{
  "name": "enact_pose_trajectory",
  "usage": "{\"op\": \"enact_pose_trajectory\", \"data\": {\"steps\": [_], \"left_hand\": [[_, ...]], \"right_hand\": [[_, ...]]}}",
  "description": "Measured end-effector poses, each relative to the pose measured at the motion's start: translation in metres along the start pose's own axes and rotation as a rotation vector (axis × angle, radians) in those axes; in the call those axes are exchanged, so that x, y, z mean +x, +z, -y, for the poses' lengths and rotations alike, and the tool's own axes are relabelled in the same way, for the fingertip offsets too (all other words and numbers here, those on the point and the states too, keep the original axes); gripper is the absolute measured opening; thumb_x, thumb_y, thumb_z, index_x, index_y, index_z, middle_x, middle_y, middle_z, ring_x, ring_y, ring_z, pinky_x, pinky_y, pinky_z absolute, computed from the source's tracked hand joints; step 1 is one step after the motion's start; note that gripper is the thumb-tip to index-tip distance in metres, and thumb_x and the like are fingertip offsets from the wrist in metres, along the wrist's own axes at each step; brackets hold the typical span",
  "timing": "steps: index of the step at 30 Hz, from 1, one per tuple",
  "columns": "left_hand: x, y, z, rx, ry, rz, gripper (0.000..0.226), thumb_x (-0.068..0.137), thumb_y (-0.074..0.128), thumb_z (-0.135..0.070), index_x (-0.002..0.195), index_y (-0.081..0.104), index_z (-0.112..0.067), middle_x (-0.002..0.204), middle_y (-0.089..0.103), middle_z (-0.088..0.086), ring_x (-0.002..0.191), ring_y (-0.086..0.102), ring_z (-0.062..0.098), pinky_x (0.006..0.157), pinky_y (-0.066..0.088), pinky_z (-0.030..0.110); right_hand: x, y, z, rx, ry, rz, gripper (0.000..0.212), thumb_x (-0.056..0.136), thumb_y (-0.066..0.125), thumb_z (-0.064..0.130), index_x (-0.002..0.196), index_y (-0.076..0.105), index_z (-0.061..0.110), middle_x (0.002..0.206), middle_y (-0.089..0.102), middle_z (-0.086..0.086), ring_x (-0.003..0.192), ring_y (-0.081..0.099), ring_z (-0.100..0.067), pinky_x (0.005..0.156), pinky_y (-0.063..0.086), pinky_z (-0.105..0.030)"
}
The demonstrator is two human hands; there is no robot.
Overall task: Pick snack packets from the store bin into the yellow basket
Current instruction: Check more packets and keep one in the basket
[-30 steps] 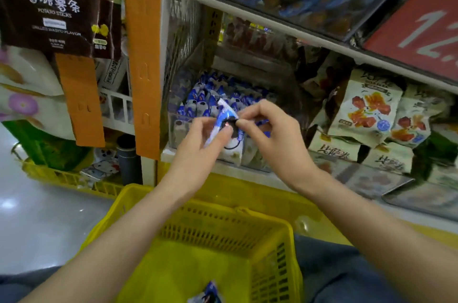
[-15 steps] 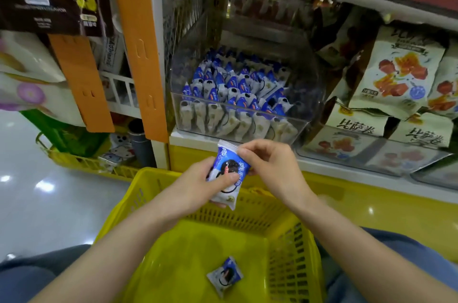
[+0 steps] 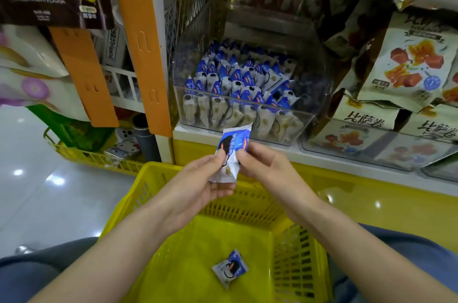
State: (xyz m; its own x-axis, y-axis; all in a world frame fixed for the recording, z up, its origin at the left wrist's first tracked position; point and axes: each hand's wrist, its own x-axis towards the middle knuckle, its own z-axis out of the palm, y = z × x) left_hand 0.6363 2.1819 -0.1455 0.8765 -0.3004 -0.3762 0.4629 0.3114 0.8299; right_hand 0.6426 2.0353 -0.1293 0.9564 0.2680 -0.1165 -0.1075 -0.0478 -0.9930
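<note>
head view | step: moving one snack packet [image 3: 231, 153] from store bin [image 3: 319, 74] to yellow basket [image 3: 247, 206] | left hand [image 3: 198, 183] and right hand [image 3: 265, 166] both pinching it, above basket's far rim | second packet [image 3: 229, 268] lying on basket floor | next, likely: lower, loosen both grips

Packet [image 3: 232, 151] drawn away from bin [image 3: 319, 67], lowered toward basket [image 3: 156, 168] rim

Glossy pale floor [image 3: 49, 193], orange shelf upright [image 3: 138, 37].
</note>
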Motion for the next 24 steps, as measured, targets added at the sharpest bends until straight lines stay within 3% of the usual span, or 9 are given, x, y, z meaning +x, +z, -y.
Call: {"op": "enact_pose_trajectory", "data": {"steps": [3,5,10,13,16,19,21,24], "left_hand": [[-0.002,0.001,0.010,0.281,0.066,-0.129,0.026,0.092,0.047,-0.033,0.108,0.060,-0.017,0.095,0.070,-0.002,0.088,0.064,0.010,0.074,0.048,0.025],[-0.001,0.001,0.015,0.320,0.127,-0.237,0.026,0.095,0.046,-0.025,0.118,0.053,-0.016,0.108,0.066,0.002,0.100,0.062,0.013,0.083,0.048,0.028],[-0.008,0.004,0.022,0.103,0.114,-0.139,0.021,0.094,0.047,-0.017,0.111,0.060,-0.014,0.103,0.071,0.003,0.091,0.068,0.011,0.068,0.054,0.022],[-0.008,-0.003,0.028,0.148,0.128,-0.226,0.023,0.096,0.045,-0.016,0.111,0.061,-0.009,0.105,0.071,0.008,0.095,0.068,0.019,0.077,0.054,0.031],[-0.007,-0.009,0.027,0.156,0.134,-0.269,0.023,0.097,0.044,-0.014,0.103,0.064,-0.008,0.100,0.071,0.012,0.092,0.068,0.024,0.077,0.055,0.035],[-0.004,-0.013,0.026,0.146,0.130,-0.320,0.023,0.097,0.042,-0.011,0.090,0.064,-0.015,0.088,0.071,0.009,0.080,0.067,0.021,0.065,0.054,0.033],[-0.001,-0.014,0.027,0.125,0.120,-0.363,0.024,0.096,0.041,-0.009,0.086,0.060,-0.020,0.078,0.069,0.001,0.070,0.065,0.014,0.059,0.052,0.032],[0.001,-0.020,0.031,0.168,0.163,-0.410,0.016,0.097,0.041,-0.011,0.091,0.053,-0.020,0.084,0.065,0.000,0.073,0.062,0.011,0.060,0.050,0.023]], "right_hand": [[-0.002,0.006,-0.009,-0.017,0.003,-0.029,0.027,0.089,0.057,0.008,0.116,0.059,0.012,0.111,0.067,-0.006,0.098,0.063,-0.012,0.087,0.052,-0.027],[-0.002,0.008,-0.014,-0.074,0.003,-0.108,0.029,0.084,0.065,0.010,0.111,0.059,0.017,0.107,0.067,-0.002,0.095,0.064,-0.012,0.083,0.053,-0.027],[-0.002,0.012,-0.031,-0.537,-0.101,-0.218,0.043,0.071,0.077,0.028,0.105,0.052,0.034,0.106,0.056,0.017,0.091,0.052,0.007,0.073,0.043,-0.011],[-0.002,0.016,-0.037,-0.585,-0.128,-0.169,0.047,0.069,0.077,0.028,0.110,0.054,0.032,0.108,0.055,0.013,0.089,0.050,0.006,0.071,0.041,-0.007],[0.000,0.021,-0.037,-0.539,-0.131,-0.169,0.038,0.076,0.073,0.022,0.109,0.056,0.027,0.104,0.059,0.015,0.086,0.054,0.003,0.071,0.044,-0.008],[0.003,0.023,-0.032,-0.392,-0.046,-0.190,0.027,0.083,0.067,0.017,0.107,0.057,0.023,0.095,0.061,0.016,0.082,0.058,0.000,0.073,0.048,-0.012],[0.004,0.023,-0.029,-0.268,0.048,-0.121,0.022,0.089,0.060,0.015,0.110,0.060,0.015,0.102,0.066,0.005,0.089,0.062,-0.007,0.079,0.050,-0.018],[0.002,0.024,-0.027,-0.112,0.143,-0.003,0.021,0.091,0.055,0.012,0.110,0.061,0.008,0.109,0.067,-0.010,0.090,0.063,-0.011,0.074,0.051,-0.016]]}}
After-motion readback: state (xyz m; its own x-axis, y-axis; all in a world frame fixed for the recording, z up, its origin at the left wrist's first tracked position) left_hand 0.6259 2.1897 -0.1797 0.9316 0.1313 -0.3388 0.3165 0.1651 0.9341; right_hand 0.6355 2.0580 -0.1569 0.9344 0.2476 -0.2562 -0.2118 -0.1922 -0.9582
